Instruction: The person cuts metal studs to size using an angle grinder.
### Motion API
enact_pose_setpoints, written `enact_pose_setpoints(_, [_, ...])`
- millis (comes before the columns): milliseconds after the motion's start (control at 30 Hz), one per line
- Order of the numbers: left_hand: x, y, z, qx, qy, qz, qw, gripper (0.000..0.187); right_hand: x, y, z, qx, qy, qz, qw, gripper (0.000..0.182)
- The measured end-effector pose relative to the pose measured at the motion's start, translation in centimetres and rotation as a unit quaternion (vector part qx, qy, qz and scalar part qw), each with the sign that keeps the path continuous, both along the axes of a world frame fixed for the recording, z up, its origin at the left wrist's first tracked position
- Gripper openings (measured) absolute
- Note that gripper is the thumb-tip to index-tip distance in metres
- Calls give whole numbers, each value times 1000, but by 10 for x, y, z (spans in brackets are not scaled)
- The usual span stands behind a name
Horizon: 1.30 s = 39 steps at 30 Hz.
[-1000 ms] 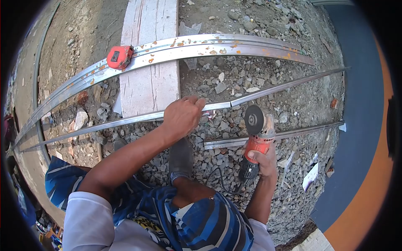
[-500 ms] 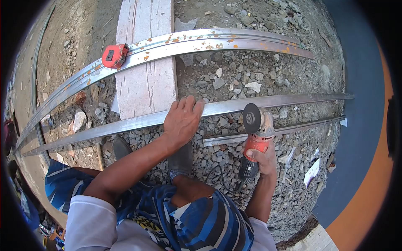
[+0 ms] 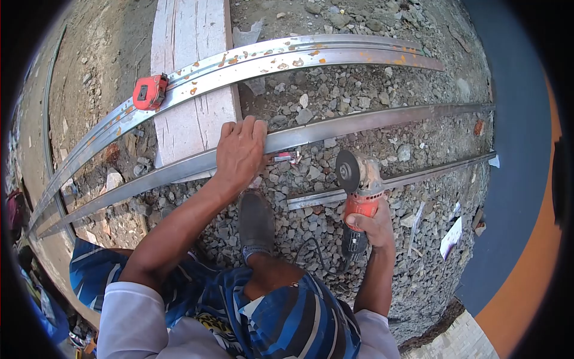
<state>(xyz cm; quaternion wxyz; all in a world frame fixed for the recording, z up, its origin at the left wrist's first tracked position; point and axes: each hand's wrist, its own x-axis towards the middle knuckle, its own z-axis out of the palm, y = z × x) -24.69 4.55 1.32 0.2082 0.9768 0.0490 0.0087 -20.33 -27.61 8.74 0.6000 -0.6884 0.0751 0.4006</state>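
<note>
My left hand (image 3: pixel 241 149) is closed over a long silvery metal bar (image 3: pixel 353 122), its fingers hooked on the far edge where the bar crosses a whitish plank (image 3: pixel 194 128). In my right hand (image 3: pixel 375 222) is a red and black angle grinder (image 3: pixel 362 205), held by its body with the dark disc (image 3: pixel 347 170) tilted up and apart from the bar. A shorter metal channel (image 3: pixel 317 200) lies on the gravel behind the grinder. Farther off, a wider rust-spotted metal length (image 3: pixel 275 63) rests across the plank, with a red tape measure (image 3: pixel 150 92) on it.
Loose gravel (image 3: pixel 299 239) covers the ground around my shoe (image 3: pixel 256 218). The grinder's black cord (image 3: pixel 317 254) loops over the stones. A small red and white item (image 3: pixel 282 157) lies near the bar. Grey and orange paving (image 3: pixel 508 209) borders the right side.
My left hand has shifted the bar away from my feet, uncovering the small red and white item. The grinder stays in my right hand, nearly in place. The view has shifted slightly.
</note>
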Motion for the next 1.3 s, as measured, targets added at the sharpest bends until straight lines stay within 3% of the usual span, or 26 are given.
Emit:
enact_pose_setpoints(233, [7, 7, -7, 4, 27, -20, 999, 42, 24, 19, -20, -30, -6, 95, 995, 60])
enact_pose_setpoints(1300, [7, 9, -8, -13, 38, -27, 999, 43, 36, 43, -30, -58, -26, 121, 991, 47])
